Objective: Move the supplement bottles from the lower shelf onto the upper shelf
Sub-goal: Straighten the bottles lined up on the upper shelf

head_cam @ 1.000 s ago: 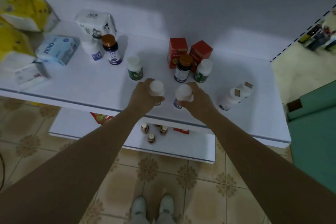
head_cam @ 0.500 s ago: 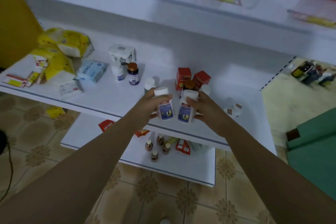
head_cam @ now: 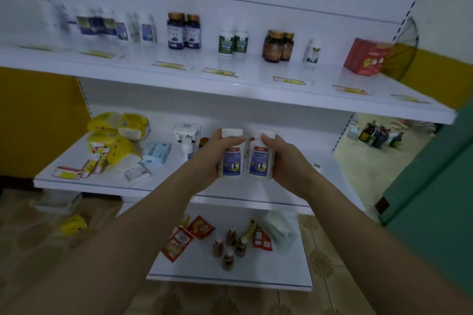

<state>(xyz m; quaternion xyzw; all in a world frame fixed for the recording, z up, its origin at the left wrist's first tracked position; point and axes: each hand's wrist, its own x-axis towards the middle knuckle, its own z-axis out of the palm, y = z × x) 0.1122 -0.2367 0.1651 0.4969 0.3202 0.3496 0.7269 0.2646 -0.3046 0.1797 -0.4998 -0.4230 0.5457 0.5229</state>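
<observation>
White plastic bottles with blue labels, one in each hand, that's basically the whole shot. The left hand (head_cam: 207,158) has its fingers wrapped round the left bottle (head_cam: 232,158), thumb lying across the neck just under the cap. The right hand (head_cam: 289,163) grips the right bottle (head_cam: 261,161) the same way. Both bottles are upright, side by side and very nearly touching, with their labels facing the camera. They're held up in the air in front of the lower shelf (head_cam: 102,181) and below the front edge of the upper shelf (head_cam: 230,89), so they aren't sitting on either one.

The upper shelf has a row of stuff along the back. From the left there's a blurry bunch of white bottles (head_cam: 115,25), a pair of dark purple bottles (head_cam: 183,30), a pair of green-label bottles (head_cam: 233,42), a pair of amber jars (head_cam: 278,46), a single white bottle (head_cam: 312,51) and a red box (head_cam: 366,59) at the right end. Yellow price tags (head_cam: 288,81) run along the front lip.

On the lower shelf, yellow packs (head_cam: 117,135) are heaped at the left with a blue tissue pack (head_cam: 156,152) just beside them, and a white carton (head_cam: 186,132) stands behind the left hand. The bottom shelf (head_cam: 230,271) has some red packets (head_cam: 179,243) and a little cluster of small brown bottles (head_cam: 227,245).
</observation>
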